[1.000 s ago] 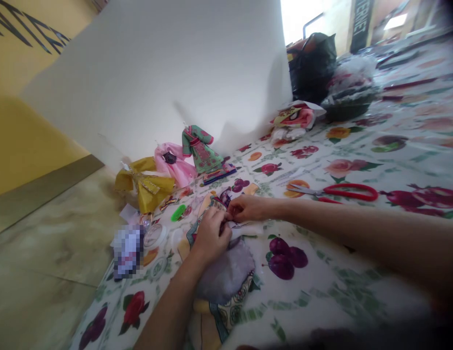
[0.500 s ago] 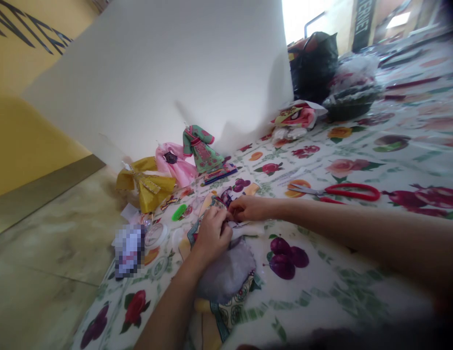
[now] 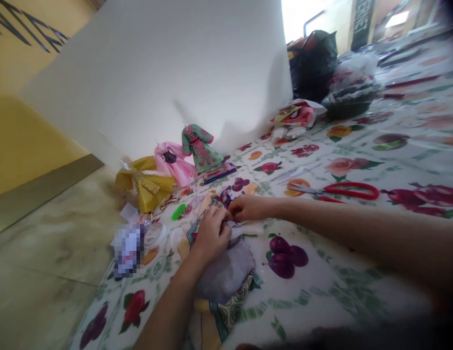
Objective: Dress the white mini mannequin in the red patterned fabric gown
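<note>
A small doll dress (image 3: 226, 282) with a grey-white skirt and a yellow patterned hem lies on the flowered tablecloth (image 3: 339, 287). My left hand (image 3: 210, 235) is closed on its upper part, fingers pinching the fabric. My right hand (image 3: 250, 208) meets it from the right and pinches the same spot at the top of the dress. What lies between the fingertips is hidden.
Three tiny dresses stand at the white backdrop (image 3: 175, 73): yellow (image 3: 146, 184), pink (image 3: 173, 165), green (image 3: 199, 148). Red scissors (image 3: 339, 190) lie to the right. A round tape roll (image 3: 155, 236), a green clip (image 3: 178, 212), a black bag (image 3: 314, 63) and bagged cloth (image 3: 295, 119) lie around.
</note>
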`<action>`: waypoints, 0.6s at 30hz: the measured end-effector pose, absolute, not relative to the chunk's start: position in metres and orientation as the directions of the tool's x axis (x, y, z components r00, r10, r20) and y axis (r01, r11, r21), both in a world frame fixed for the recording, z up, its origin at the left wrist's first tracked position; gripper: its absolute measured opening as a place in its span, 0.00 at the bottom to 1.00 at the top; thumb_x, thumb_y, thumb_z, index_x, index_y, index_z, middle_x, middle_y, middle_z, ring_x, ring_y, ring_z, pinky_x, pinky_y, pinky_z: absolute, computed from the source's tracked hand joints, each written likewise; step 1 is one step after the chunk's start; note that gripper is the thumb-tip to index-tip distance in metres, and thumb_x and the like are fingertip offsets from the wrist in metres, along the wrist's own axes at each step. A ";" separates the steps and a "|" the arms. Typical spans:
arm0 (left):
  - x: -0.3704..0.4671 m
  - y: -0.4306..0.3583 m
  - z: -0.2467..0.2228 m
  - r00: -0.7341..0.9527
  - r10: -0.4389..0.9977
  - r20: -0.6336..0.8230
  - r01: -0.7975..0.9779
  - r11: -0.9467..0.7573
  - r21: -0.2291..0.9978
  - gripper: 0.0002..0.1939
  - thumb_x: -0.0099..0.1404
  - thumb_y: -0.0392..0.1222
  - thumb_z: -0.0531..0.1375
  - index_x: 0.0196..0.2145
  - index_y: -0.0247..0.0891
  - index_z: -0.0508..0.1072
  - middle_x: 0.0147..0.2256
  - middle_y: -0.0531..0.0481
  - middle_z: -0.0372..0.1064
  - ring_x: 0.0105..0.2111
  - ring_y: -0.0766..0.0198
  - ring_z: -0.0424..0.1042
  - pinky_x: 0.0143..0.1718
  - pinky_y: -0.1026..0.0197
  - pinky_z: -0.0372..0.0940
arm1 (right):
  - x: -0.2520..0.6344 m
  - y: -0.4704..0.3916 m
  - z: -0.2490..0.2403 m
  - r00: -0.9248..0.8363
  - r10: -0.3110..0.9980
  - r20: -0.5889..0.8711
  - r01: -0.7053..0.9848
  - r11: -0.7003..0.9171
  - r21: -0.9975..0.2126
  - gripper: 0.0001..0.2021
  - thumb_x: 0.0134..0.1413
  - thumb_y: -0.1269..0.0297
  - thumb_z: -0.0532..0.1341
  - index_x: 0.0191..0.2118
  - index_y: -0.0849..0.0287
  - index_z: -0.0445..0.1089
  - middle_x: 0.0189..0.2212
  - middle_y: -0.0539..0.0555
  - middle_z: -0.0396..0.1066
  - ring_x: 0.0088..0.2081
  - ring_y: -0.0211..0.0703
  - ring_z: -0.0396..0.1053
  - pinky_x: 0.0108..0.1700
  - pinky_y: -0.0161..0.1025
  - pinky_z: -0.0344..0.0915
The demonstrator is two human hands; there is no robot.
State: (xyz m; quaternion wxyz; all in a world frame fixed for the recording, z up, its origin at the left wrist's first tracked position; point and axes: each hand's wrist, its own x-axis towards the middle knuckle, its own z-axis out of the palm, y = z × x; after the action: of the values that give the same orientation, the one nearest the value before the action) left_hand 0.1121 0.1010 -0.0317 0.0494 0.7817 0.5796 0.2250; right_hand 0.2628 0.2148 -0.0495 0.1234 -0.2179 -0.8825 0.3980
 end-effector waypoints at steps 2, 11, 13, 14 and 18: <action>0.112 0.101 -0.032 0.227 0.928 0.296 0.882 -0.324 0.342 0.09 0.56 0.30 0.51 0.33 0.39 0.67 0.35 0.47 0.63 0.41 0.56 0.63 0.44 0.54 0.61 | 0.262 0.216 -0.052 -0.875 0.482 0.047 0.283 0.587 -0.758 0.10 0.46 0.77 0.59 0.33 0.65 0.76 0.24 0.49 0.69 0.30 0.37 0.64 0.31 0.30 0.57; 0.112 0.101 -0.032 0.234 0.923 0.305 0.875 -0.336 0.348 0.11 0.56 0.29 0.51 0.35 0.39 0.68 0.35 0.47 0.63 0.40 0.57 0.64 0.43 0.55 0.61 | 0.262 0.218 -0.054 -0.878 0.475 0.061 0.268 0.592 -0.760 0.11 0.44 0.77 0.58 0.33 0.65 0.77 0.24 0.48 0.70 0.30 0.37 0.64 0.31 0.30 0.58; 0.112 0.101 -0.031 0.235 0.922 0.308 0.876 -0.338 0.344 0.11 0.56 0.29 0.51 0.34 0.39 0.68 0.35 0.48 0.64 0.39 0.57 0.64 0.42 0.55 0.61 | 0.263 0.218 -0.054 -0.878 0.475 0.062 0.268 0.594 -0.759 0.11 0.44 0.77 0.59 0.32 0.64 0.77 0.24 0.48 0.70 0.30 0.37 0.65 0.31 0.30 0.58; 0.112 0.100 -0.031 0.236 0.921 0.310 0.875 -0.340 0.343 0.11 0.56 0.29 0.51 0.34 0.39 0.68 0.34 0.48 0.64 0.39 0.57 0.64 0.42 0.56 0.61 | 0.263 0.218 -0.053 -0.878 0.474 0.063 0.266 0.594 -0.759 0.11 0.44 0.77 0.59 0.33 0.64 0.77 0.24 0.48 0.70 0.30 0.37 0.65 0.31 0.30 0.58; 0.112 0.100 -0.030 0.241 0.915 0.324 0.868 -0.352 0.350 0.10 0.56 0.29 0.51 0.33 0.39 0.67 0.35 0.48 0.65 0.39 0.58 0.65 0.42 0.56 0.62 | 0.263 0.217 -0.053 -0.877 0.477 0.057 0.270 0.587 -0.763 0.12 0.45 0.77 0.59 0.34 0.63 0.78 0.26 0.48 0.72 0.31 0.37 0.66 0.32 0.30 0.59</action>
State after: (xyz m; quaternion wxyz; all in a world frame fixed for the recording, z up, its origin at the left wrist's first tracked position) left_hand 0.1122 0.1000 -0.0300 0.0486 0.7861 0.5671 0.2409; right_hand 0.2626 0.2172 -0.0533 0.1289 -0.2119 -0.8815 0.4018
